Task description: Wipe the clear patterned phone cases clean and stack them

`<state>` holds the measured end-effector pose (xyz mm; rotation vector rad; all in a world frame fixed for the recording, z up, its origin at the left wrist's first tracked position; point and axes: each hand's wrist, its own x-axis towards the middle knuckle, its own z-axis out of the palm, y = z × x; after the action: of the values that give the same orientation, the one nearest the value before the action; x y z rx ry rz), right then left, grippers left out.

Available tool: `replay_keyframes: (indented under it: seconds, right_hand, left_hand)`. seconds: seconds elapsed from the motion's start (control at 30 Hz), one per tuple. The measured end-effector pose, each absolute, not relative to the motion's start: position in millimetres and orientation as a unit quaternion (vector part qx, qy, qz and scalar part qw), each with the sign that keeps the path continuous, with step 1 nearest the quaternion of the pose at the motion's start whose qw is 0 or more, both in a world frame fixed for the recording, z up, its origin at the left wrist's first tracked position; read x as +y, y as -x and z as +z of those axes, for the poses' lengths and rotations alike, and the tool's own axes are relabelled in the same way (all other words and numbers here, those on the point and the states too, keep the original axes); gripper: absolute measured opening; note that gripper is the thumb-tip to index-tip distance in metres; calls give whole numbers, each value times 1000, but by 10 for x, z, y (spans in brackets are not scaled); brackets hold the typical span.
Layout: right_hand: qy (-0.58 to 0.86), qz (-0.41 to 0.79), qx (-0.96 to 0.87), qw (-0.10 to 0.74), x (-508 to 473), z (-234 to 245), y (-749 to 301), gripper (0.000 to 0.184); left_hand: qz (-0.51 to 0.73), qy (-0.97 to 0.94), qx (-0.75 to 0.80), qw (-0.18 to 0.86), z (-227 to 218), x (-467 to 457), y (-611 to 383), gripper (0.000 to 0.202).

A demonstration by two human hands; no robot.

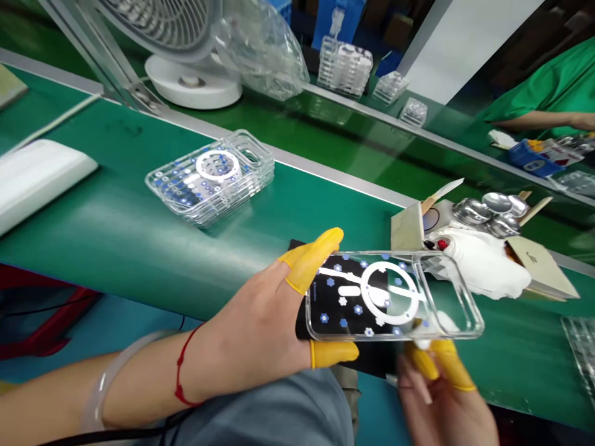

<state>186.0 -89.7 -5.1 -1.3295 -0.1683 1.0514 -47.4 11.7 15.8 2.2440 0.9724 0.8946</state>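
My left hand, with yellow finger cots on its thumb and fingers, grips one end of a clear phone case. The case has blue and white flowers, a white ring and a short white bar. Under its far end is my right hand, also in yellow finger cots and smeared by motion. Its fingers are pinched around a small white bit, partly seen through the case, whose kind I cannot make out. A black mat shows below the case on the green bench. Behind, a stack of similar phone cases lies on the bench.
A cardboard box with metal cups and white cloth stands behind the right hand. More clear cases lie at the right edge. A fan stands at the back left. Across the bench is a co-worker's green sleeve.
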Motion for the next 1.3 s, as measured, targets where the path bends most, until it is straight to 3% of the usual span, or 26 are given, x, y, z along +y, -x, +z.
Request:
replay_keyframes:
  seconds: [0.13, 0.27, 0.37, 0.47, 0.63, 0.8, 0.93, 1.17, 1.3]
  right_hand:
    - [532, 566, -108, 621, -888, -47, -1277, 36]
    - [496, 574, -126, 640, -840, -92, -982, 41]
    - [475, 569, -108, 662, -850, -188, -974, 37]
    - [447, 562, -76, 691, -873, -267, -1132, 26]
    - [421, 568, -105, 700, -749, -123, -1724, 15]
    - [425, 549, -101, 713, -600, -72, -1807, 24]
    - [452, 527, -126, 709, -649, -180, -1337, 25]
    - [418, 524, -156, 725, -665, -170, -857, 27]
    - [380, 613, -134, 679, -706, -157, -1191, 19]
  left_hand:
    - [368, -786, 368, 335, 200, 70, 270, 95]
    - [371, -705, 373, 475, 232, 42, 153, 78]
    - [375, -668, 372, 524, 233, 22, 140, 76]
    - [362, -689, 381, 499, 210, 12, 157, 85]
    - [393, -781, 362, 322, 171, 25, 208, 89]
    - [408, -804, 357, 243, 170, 37, 205, 81]
    - [405, -798, 356, 270, 153, 44, 158, 79]
    - [368, -685, 403, 484, 144, 45, 120, 82]
    - [373, -702, 381, 473, 170, 59, 131, 85]
